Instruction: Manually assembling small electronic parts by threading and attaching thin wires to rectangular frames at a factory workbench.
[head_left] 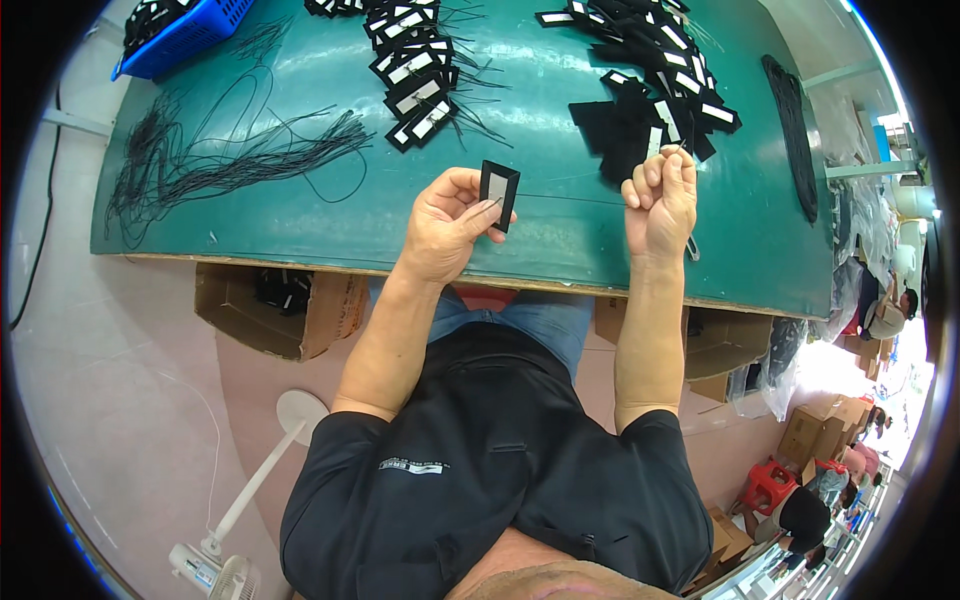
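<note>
My left hand (447,222) pinches a small black rectangular piece (499,172) with a pale panel, upright between thumb and fingers above the green table. From this piece a thin black cord (570,199) runs rightward toward my right hand (663,205). The right hand is raised, its fingers curled and thumb pressed against them. A thin dark tip shows above its fingertips; the grip itself is partly hidden. By my right wrist lies a small metal tool (693,249), mostly covered. Beyond the right hand is a heap of black pieces with white panels (668,118).
A row of similar black pieces (412,72) with cord tails lies farther off. Loose black cords (240,172) spread over the table's left side. A blue basket (190,40) stands far left, a black cord bundle (790,140) right. Cardboard boxes (335,305) sit below the edge.
</note>
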